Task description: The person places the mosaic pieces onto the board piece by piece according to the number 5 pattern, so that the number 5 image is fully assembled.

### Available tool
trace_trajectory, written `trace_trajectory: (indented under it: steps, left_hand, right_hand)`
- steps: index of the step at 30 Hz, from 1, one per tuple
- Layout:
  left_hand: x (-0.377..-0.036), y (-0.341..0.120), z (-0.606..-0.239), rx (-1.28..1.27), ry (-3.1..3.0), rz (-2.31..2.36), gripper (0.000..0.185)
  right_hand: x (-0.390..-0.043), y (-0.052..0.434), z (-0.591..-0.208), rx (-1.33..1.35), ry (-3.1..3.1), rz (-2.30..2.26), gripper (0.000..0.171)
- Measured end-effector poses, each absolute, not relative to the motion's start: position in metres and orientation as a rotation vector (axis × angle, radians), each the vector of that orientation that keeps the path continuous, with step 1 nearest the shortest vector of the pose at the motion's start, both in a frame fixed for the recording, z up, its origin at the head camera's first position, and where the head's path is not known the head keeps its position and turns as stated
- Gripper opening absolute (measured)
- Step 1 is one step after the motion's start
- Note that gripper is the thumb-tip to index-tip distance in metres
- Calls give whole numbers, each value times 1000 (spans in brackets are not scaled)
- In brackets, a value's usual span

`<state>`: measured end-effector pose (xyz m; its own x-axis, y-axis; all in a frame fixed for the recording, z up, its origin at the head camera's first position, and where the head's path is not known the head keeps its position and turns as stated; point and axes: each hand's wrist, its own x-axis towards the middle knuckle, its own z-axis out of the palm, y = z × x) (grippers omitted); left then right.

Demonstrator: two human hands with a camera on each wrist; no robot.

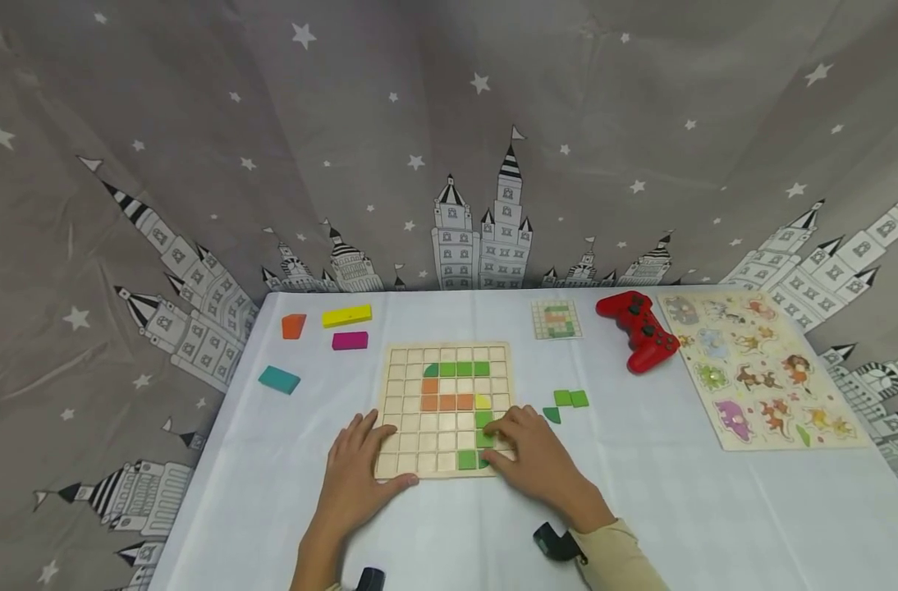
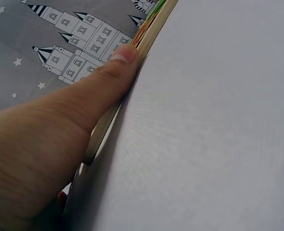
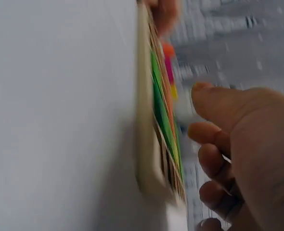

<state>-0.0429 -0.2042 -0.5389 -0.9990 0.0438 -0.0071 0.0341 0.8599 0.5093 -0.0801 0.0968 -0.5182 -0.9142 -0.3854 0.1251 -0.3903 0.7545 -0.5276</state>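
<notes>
A wooden grid board (image 1: 419,435) lies on the white table and carries green, orange and one yellow tile. My left hand (image 1: 360,460) rests flat on its near left corner, and the thumb (image 2: 118,62) presses the board's front edge (image 2: 151,29). My right hand (image 1: 519,447) lies at the near right corner, its fingertips touching a green tile (image 1: 484,439) in the right-hand column. The right wrist view is blurred: it shows the board (image 3: 146,120) edge-on with green tiles (image 3: 159,106) and my right hand (image 3: 238,144) with loosely bent fingers beside them.
Loose green pieces (image 1: 570,399) lie right of the board. Behind them are a small pattern card (image 1: 556,318), a red game controller (image 1: 639,330) and an animal peg puzzle (image 1: 762,369). Orange (image 1: 294,326), yellow (image 1: 346,316), magenta (image 1: 350,341) and teal (image 1: 279,379) blocks sit far left.
</notes>
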Motion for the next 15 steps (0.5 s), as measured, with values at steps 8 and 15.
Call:
trace_trajectory:
  steps: [8, 15]
  left_hand:
    - [-43, -205, -540, 84, 3026, 834, 89]
    - [-43, -205, -539, 70, 3011, 836, 89]
  right_hand:
    - [-106, 174, -519, 248, -2903, 969, 30]
    - [-113, 212, -526, 120, -2996, 918, 44]
